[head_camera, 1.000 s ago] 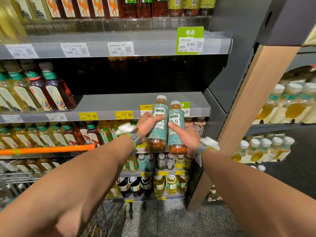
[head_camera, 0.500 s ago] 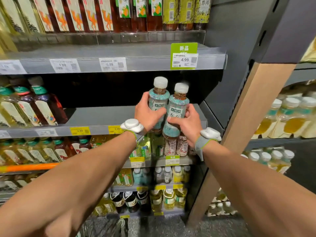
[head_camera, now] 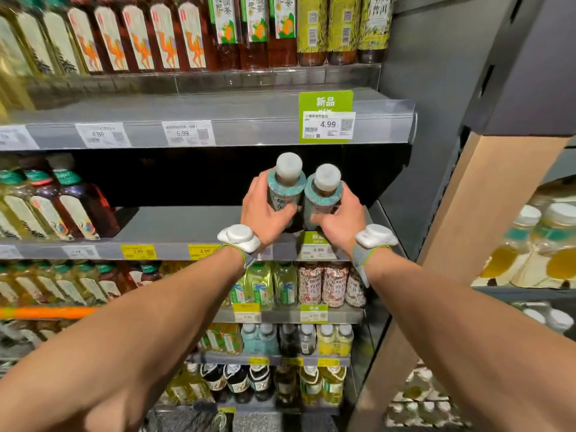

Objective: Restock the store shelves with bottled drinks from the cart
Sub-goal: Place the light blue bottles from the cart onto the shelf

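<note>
over the right end of the grey middle shelf, two small tea bottles with teal labels and white caps stand upright side by side, touching each other. the left tea bottle is gripped by the left hand, its thumb laid across the near face of the label and the other fingers curled round the far left side. the right tea bottle is held by the right hand in the mirrored way, thumb across the near face and fingers wrapped round the right side. the hands hide both bottle bases, so i cannot tell whether they rest on the shelf board or hang just above it. each wrist carries a white wrist device on a grey strap. just below the bottles, on the shelf's near edge, sits a green 4.99 tag, and further left on the same edge are yellow price tags. at the far left of this shelf stand taller dark tea bottles with green caps, well apart from the hands, with bare board between. the upper shelf carries a larger green new-item tag, also marked 4.99, and a row of tall bottles above it. beneath the hands the lower shelves hold pale green bottles beside red-patterned bottles. an orange cart handle shows at the left edge, low and near.
</note>
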